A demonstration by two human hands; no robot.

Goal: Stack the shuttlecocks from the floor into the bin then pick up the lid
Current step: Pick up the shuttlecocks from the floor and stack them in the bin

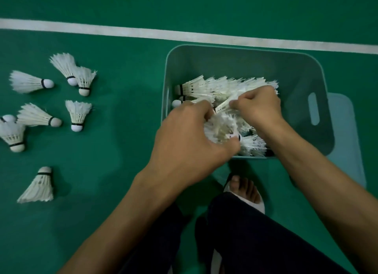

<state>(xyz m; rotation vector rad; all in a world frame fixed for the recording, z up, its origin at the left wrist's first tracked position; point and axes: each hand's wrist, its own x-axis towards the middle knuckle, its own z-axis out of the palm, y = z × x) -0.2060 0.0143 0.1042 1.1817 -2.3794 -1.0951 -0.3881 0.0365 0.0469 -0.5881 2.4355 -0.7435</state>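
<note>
Bare forearms [122, 212], dark trousers [255, 245], white open-toed sandal [254, 204].

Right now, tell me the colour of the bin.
The bin is pale teal, seen best in the head view.

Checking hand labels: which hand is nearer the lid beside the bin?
Right. The right hand is inside the bin, on the side toward the lid; the left hand, gripping shuttlecocks, is over the bin's near left corner, farther away.
</note>
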